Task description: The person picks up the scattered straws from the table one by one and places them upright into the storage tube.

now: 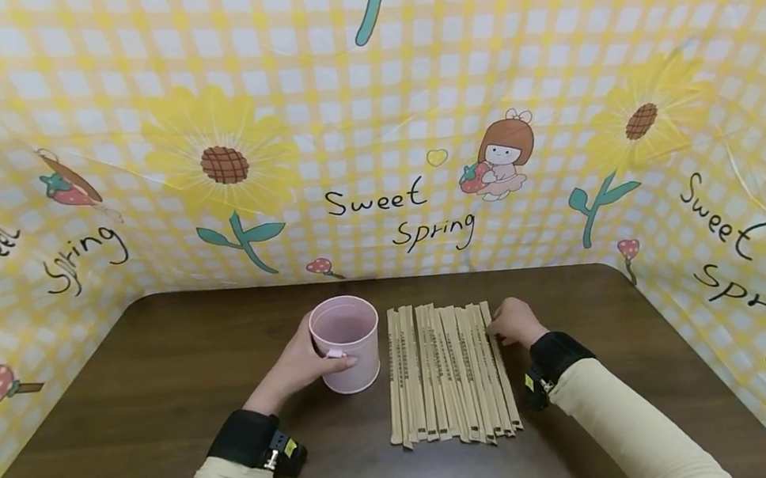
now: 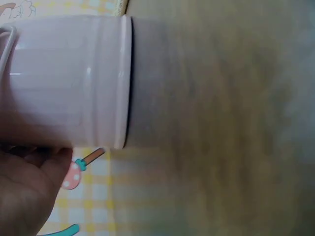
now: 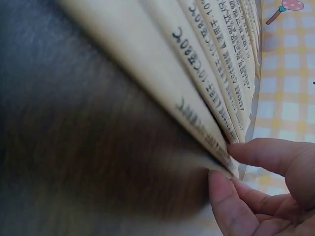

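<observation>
My left hand (image 1: 308, 360) holds a pale pink bucket (image 1: 362, 361) from its left side, thumb across the front near the small handle mount. The bucket stands upright, and its wall (image 2: 64, 83) fills the upper left of the left wrist view. To its right lies a row of several paper-wrapped straws (image 1: 436, 376), side by side, with dark printing along them. At the row's right edge, my right hand (image 1: 517, 322) pinches the far end of the outermost paper-wrapped straw (image 3: 162, 105). In the right wrist view, thumb and fingertips (image 3: 221, 187) meet around that end.
The dark brown wooden table (image 1: 127, 430) carries the bucket and straws. A yellow checked cloth (image 1: 353, 115) with sunflowers and "Sweet Spring" lettering rises behind the table and along both sides. Black wrist bands with cameras (image 1: 287, 452) sit on both forearms.
</observation>
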The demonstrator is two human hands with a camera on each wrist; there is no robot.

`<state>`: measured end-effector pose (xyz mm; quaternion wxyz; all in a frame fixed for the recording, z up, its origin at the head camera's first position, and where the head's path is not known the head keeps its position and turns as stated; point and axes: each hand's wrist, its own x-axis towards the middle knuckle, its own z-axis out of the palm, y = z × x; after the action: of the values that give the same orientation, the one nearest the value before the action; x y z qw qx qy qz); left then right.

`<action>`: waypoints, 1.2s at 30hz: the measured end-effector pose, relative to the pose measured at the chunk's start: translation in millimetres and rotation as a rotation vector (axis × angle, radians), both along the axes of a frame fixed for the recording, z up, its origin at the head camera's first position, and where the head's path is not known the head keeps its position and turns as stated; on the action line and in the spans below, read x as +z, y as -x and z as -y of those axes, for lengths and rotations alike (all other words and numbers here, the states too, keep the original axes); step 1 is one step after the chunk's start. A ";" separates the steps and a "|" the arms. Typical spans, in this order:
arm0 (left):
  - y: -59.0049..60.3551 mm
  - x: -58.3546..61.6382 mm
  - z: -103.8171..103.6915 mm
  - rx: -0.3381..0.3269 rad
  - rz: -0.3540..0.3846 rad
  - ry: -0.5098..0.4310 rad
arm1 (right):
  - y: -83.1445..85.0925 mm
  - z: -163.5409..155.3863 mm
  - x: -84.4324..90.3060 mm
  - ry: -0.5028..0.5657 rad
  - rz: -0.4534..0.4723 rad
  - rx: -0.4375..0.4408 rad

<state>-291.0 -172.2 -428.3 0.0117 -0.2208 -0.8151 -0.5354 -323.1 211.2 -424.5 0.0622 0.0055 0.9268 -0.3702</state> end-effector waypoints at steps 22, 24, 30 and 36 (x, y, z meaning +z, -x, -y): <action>-4.4 10.2 -0.9 0.094 0.049 0.215 | -5.4 -5.7 16.0 0.110 0.055 -0.026; -5.2 7.8 -2.8 0.097 0.055 0.209 | -7.0 -9.7 23.5 0.119 0.049 -0.017; -6.6 7.6 -2.9 0.092 0.065 0.181 | -6.3 -13.2 55.1 0.131 0.029 -0.007; -4.4 10.4 -1.1 0.071 0.060 0.171 | -6.2 -12.3 76.8 0.175 -0.056 -0.047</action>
<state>-286.6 -171.1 -417.8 -0.0127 -0.1760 -0.8653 -0.4693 -317.0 223.5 -347.8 0.0278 0.0112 0.8919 -0.4513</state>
